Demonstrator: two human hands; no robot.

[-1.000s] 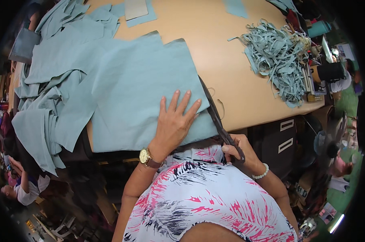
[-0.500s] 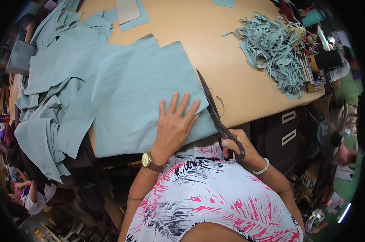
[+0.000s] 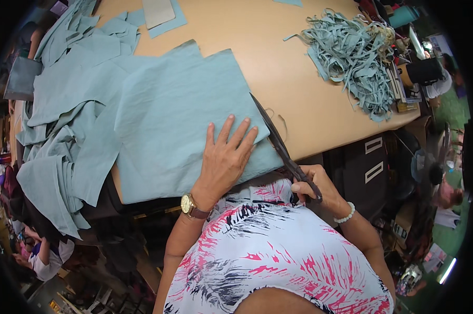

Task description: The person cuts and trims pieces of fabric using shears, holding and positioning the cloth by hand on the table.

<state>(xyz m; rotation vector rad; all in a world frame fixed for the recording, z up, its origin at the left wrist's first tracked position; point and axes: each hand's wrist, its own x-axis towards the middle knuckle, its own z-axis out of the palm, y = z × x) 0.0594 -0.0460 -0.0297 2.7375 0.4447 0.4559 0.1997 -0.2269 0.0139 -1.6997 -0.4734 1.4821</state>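
The left hand (image 3: 224,161) lies flat and spread on blue-green cloth (image 3: 168,112) at the near edge of the table (image 3: 278,52). The right hand (image 3: 323,187) curls round scissors (image 3: 284,152) along the cloth's right side. Some cutting looks done: strips (image 3: 351,60) lie heaped far right. How much is left, I can't tell.

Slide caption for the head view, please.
Left hand spread on teal fabric, right hand holding dark scissors at its edge.

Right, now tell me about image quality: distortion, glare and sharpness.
Head view: black fisheye rim, background tilted and softer toward the sides; head view: left hand and fabric fairly sharp; head view: faint sheen on the tabletop, light strip glaring at lower right.
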